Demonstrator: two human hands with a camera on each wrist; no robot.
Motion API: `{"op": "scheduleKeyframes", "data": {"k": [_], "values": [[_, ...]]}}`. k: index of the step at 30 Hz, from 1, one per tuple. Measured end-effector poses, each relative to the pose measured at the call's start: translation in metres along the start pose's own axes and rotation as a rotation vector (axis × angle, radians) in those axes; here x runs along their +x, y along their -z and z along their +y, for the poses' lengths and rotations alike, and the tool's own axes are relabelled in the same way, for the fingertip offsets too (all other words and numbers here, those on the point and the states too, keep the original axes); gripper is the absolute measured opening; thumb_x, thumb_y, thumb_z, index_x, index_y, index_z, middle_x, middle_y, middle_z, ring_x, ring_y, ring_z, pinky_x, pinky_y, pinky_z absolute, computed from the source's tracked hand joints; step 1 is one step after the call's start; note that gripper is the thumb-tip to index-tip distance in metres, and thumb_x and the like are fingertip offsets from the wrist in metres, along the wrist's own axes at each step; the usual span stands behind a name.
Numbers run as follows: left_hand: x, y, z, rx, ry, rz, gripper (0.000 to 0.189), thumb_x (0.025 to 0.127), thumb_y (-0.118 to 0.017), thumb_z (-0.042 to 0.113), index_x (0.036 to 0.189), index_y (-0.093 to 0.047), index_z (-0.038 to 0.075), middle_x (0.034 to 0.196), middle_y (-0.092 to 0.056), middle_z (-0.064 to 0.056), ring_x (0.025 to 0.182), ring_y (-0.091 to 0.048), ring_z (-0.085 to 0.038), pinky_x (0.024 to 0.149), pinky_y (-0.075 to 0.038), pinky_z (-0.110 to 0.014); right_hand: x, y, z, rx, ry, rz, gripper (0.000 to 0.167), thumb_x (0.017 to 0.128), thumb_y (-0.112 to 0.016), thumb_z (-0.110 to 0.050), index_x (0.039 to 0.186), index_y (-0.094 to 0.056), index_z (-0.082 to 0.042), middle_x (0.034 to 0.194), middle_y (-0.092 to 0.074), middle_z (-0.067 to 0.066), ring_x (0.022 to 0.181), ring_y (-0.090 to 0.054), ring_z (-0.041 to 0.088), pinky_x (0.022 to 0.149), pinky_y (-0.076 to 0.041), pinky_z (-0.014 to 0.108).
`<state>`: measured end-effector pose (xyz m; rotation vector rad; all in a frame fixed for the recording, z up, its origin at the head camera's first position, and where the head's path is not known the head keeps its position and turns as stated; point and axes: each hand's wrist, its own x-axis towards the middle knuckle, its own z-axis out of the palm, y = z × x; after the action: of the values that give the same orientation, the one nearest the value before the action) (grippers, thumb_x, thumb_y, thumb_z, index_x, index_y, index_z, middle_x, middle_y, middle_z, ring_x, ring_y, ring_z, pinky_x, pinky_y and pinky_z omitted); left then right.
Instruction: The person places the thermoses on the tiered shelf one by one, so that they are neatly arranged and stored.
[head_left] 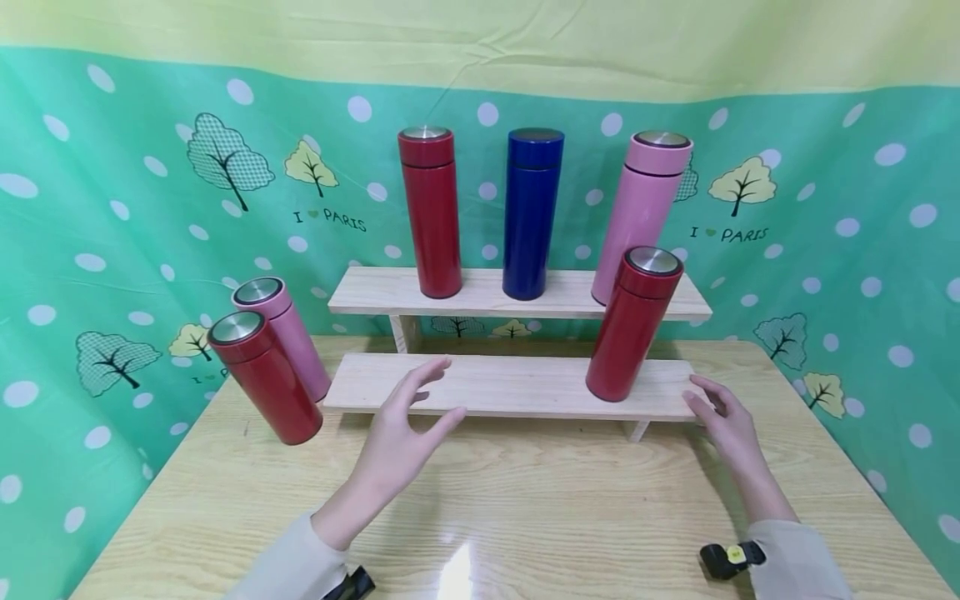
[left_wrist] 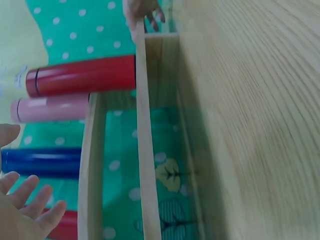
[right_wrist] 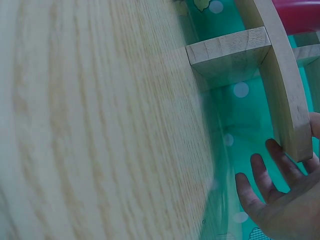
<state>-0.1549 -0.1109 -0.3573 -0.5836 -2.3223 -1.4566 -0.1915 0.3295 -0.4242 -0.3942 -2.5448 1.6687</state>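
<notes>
My left hand (head_left: 393,442) hovers before the lower wooden shelf (head_left: 487,383), thumb and fingers spread, holding nothing. In the left wrist view its loosely bent fingers (left_wrist: 37,210) overlap the bottles behind. My right hand (head_left: 727,425) is at that shelf's right end, gripping it with the thumb on the upper side and the index finger below; the right wrist view shows the other fingers (right_wrist: 260,185) spread apart under the board end (right_wrist: 295,135). Left of the right hand, a red thermos bottle (head_left: 630,333) with a steel-topped lid stands on the lower shelf.
The upper shelf (head_left: 480,304) carries a red bottle (head_left: 433,217), a blue bottle (head_left: 532,217) and a pink bottle (head_left: 648,200). On the table (head_left: 525,500), left of the shelves, stand another red bottle (head_left: 270,383) and pink bottle (head_left: 296,342). A green dotted cloth (head_left: 465,108) hangs behind.
</notes>
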Motion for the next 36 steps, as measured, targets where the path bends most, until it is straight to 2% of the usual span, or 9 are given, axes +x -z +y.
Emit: {"op": "scheduleKeyframes", "data": {"k": [3, 9, 15, 19, 22, 25, 27, 33, 36], "values": [[-0.006, 0.010, -0.005, 0.003, 0.037, 0.026, 0.062, 0.088, -0.078, 0.021, 0.143, -0.050, 0.019, 0.139, -0.056, 0.000, 0.127, -0.050, -0.013, 0.102, -0.044, -0.037, 0.000, 0.000, 0.000, -0.002, -0.002, 0.002, 0.073, 0.100, -0.054, -0.047, 0.154, -0.030, -0.006, 0.162, -0.017, 0.018, 0.144, -0.024, 0.042, 0.084, -0.040, 0.018], [-0.024, 0.024, -0.020, 0.067, 0.133, 0.046, 0.061, 0.089, -0.076, 0.027, 0.144, -0.049, 0.024, 0.139, -0.056, 0.002, 0.127, -0.051, -0.014, 0.101, -0.044, -0.038, 0.000, -0.001, 0.000, 0.001, -0.001, 0.002, 0.073, 0.100, -0.054, -0.047, 0.154, -0.029, -0.006, 0.162, -0.016, 0.019, 0.144, -0.022, 0.043, 0.103, -0.039, 0.046], [-0.039, 0.041, -0.032, 0.110, 0.166, 0.074, 0.060, 0.090, -0.076, 0.024, 0.144, -0.049, 0.018, 0.139, -0.057, -0.002, 0.125, -0.053, -0.017, 0.100, -0.042, -0.026, 0.001, 0.000, 0.000, -0.010, -0.008, 0.010, 0.073, 0.100, -0.053, -0.048, 0.155, -0.029, -0.006, 0.162, -0.016, 0.017, 0.144, -0.024, 0.041, 0.092, -0.041, 0.029], [-0.049, 0.052, -0.041, 0.124, 0.169, 0.116, 0.061, 0.089, -0.076, 0.017, 0.143, -0.050, 0.013, 0.139, -0.057, -0.004, 0.124, -0.053, -0.016, 0.098, -0.039, -0.017, 0.000, -0.001, 0.000, 0.002, -0.011, 0.017, 0.073, 0.100, -0.053, -0.048, 0.154, -0.029, -0.006, 0.162, -0.016, 0.017, 0.145, -0.021, 0.040, 0.105, -0.039, 0.045], [-0.057, 0.061, -0.047, 0.146, 0.179, 0.155, 0.062, 0.087, -0.077, 0.013, 0.143, -0.050, 0.011, 0.139, -0.057, -0.006, 0.123, -0.052, -0.009, 0.096, -0.038, -0.012, 0.000, -0.001, -0.001, 0.005, -0.013, 0.019, 0.073, 0.099, -0.053, -0.049, 0.154, -0.030, -0.006, 0.162, -0.016, 0.017, 0.145, -0.021, 0.040, 0.103, -0.041, 0.041], [-0.062, 0.071, -0.051, 0.168, 0.198, 0.191, 0.062, 0.087, -0.077, 0.011, 0.144, -0.050, 0.012, 0.138, -0.057, -0.008, 0.121, -0.050, -0.001, 0.094, -0.037, -0.010, 0.000, -0.001, -0.001, 0.001, -0.012, 0.018, 0.073, 0.099, -0.054, -0.049, 0.154, -0.030, -0.006, 0.162, -0.016, 0.017, 0.145, -0.023, 0.040, 0.087, -0.041, 0.021], [-0.065, 0.077, -0.053, 0.185, 0.223, 0.217, 0.061, 0.088, -0.076, 0.012, 0.144, -0.050, 0.013, 0.137, -0.058, -0.007, 0.119, -0.050, 0.002, 0.094, -0.037, -0.009, 0.000, -0.001, -0.001, -0.003, -0.012, 0.017, 0.073, 0.099, -0.054, -0.049, 0.154, -0.030, -0.006, 0.162, -0.016, 0.017, 0.145, -0.023, 0.040, 0.083, -0.038, 0.017], [-0.071, 0.093, -0.059, 0.224, 0.332, 0.279, 0.061, 0.089, -0.076, 0.014, 0.144, -0.049, 0.015, 0.133, -0.059, -0.009, 0.117, -0.049, 0.005, 0.091, -0.036, -0.007, 0.000, -0.001, -0.001, 0.000, -0.025, 0.015, 0.074, 0.100, -0.053, -0.049, 0.155, -0.029, -0.007, 0.162, -0.015, 0.016, 0.145, -0.022, 0.039, 0.103, -0.038, 0.043], [-0.074, 0.100, -0.060, 0.238, 0.376, 0.304, 0.062, 0.090, -0.075, 0.017, 0.145, -0.048, 0.014, 0.136, -0.057, -0.010, 0.117, -0.047, 0.007, 0.088, -0.036, -0.005, 0.000, -0.002, -0.001, 0.003, -0.027, 0.016, 0.073, 0.100, -0.053, -0.049, 0.155, -0.029, -0.007, 0.162, -0.016, 0.016, 0.145, -0.022, 0.040, 0.105, -0.037, 0.048]]}}
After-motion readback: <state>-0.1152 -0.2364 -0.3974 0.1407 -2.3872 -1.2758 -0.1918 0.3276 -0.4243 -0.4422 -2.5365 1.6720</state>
